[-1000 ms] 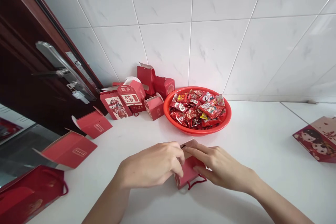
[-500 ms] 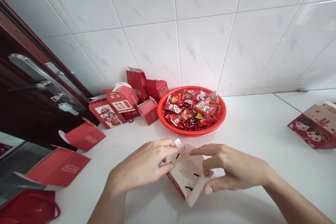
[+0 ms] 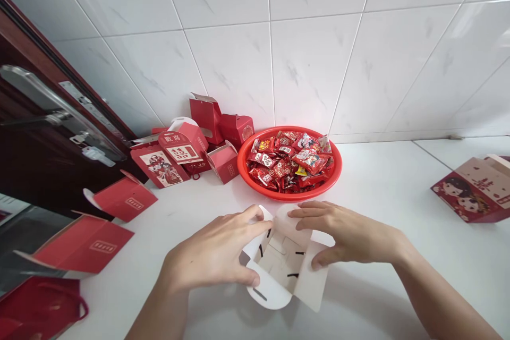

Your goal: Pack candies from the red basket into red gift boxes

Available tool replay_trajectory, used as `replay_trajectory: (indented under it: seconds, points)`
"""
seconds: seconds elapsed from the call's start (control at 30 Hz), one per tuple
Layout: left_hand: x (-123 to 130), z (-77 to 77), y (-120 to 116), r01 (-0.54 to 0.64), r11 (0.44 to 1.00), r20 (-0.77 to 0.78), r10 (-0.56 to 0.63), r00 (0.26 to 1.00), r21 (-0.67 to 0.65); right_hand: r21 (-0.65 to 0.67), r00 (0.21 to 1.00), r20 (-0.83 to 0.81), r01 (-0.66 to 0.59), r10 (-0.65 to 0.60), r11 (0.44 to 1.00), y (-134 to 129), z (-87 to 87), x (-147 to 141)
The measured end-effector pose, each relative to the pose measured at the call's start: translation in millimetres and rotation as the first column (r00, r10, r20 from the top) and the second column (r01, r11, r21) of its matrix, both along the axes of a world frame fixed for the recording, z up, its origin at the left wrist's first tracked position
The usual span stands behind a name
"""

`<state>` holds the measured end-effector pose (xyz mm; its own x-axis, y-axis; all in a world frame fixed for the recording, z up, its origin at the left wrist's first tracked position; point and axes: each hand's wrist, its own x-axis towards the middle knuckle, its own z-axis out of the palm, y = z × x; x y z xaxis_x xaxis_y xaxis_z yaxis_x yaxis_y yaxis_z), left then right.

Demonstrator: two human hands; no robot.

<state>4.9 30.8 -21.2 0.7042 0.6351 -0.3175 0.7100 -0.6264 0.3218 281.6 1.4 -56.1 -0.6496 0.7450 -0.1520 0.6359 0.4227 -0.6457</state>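
Note:
An open cardboard gift box (image 3: 282,259) sits on the white counter in front of me, its flaps folded outward. Its pale inside shows, with dark slots along the walls. My left hand (image 3: 223,249) holds the left side, thumb on the near rounded flap and fingers over the left flap. On the other side, my right hand (image 3: 334,231) curves over the box, its thumb against the right flap and its fingertips at the far flap. Just beyond the hands is a red plastic basket (image 3: 289,196) of wrapped sweets (image 3: 285,162).
Several folded red boxes (image 3: 181,149) stand at the back left by the tiled wall. More red boxes (image 3: 85,244) line the left edge, near a red bag (image 3: 43,308) and a dark door (image 3: 35,138). A printed box (image 3: 474,191) lies far right.
The near rounded flap has folded down towards me, and the right flap leans further outward. My left thumb has moved onto the near flap. The view has shifted slightly.

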Motion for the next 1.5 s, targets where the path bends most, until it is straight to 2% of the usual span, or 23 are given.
replay_trajectory:
  seconds: [0.2,0.43,0.63,0.77,0.9,1.0,1.1,1.17,1.2,1.27,1.33,1.4,1.5]
  points:
    - [6,-1.2,-2,-0.006,0.999,-0.054,0.004,0.999,-0.033,-0.068,0.999,0.047,0.015,-0.012,0.998,6,-3.2,6]
    - [16,-0.1,-3,-0.061,0.996,-0.131,0.052,0.990,-0.064,-0.084,0.999,-0.032,0.018,-0.021,0.996,15,-1.6,9]
    - [12,-4.8,-7,-0.031,0.999,-0.042,0.029,0.999,-0.038,-0.122,0.996,-0.085,-0.030,0.019,0.992,22,-6.4,12]
    - [10,-2.6,-5,0.002,1.000,-0.012,-0.002,1.000,-0.031,-0.055,0.987,-0.157,-0.053,0.043,0.997,23,-8.7,11]
    - [11,2.3,-5,0.033,0.999,0.011,-0.033,0.999,0.008,0.083,0.963,-0.255,-0.068,0.087,0.994,23,-3.9,9]
    - [9,2.9,-6,0.061,0.996,0.079,-0.066,0.995,0.068,0.146,0.925,-0.375,0.002,0.053,0.989,28,2.5,12]
    - [9,0.5,-2,0.066,0.993,0.217,-0.085,0.973,0.095,0.139,0.891,-0.447,0.154,-0.077,0.978,44,6.0,20]
    - [9,-2.7,5,0.046,0.994,0.337,-0.077,0.938,0.099,0.183,0.878,-0.434,0.305,-0.201,0.935,61,4.3,26]
    - [9,-4.9,9,0.028,0.994,0.395,-0.067,0.916,0.105,0.225,0.866,-0.411,0.398,-0.284,0.889,70,2.0,29]
    - [10,-10.3,21,-0.019,0.992,0.487,-0.044,0.872,0.125,0.324,0.818,-0.344,0.565,-0.462,0.759,90,-5.1,34]
    - [10,-16.8,33,-0.069,0.987,0.542,-0.019,0.840,0.142,0.401,0.777,-0.230,0.624,-0.586,0.670,106,-13.9,37]
    - [10,-23.7,47,-0.116,0.983,0.580,0.014,0.815,0.140,0.435,0.764,-0.152,0.622,-0.627,0.652,119,-22.4,38]
    - [9,-34.6,65,-0.180,0.976,0.611,0.070,0.789,0.121,0.431,0.772,-0.124,0.607,-0.623,0.668,131,-32.4,36]
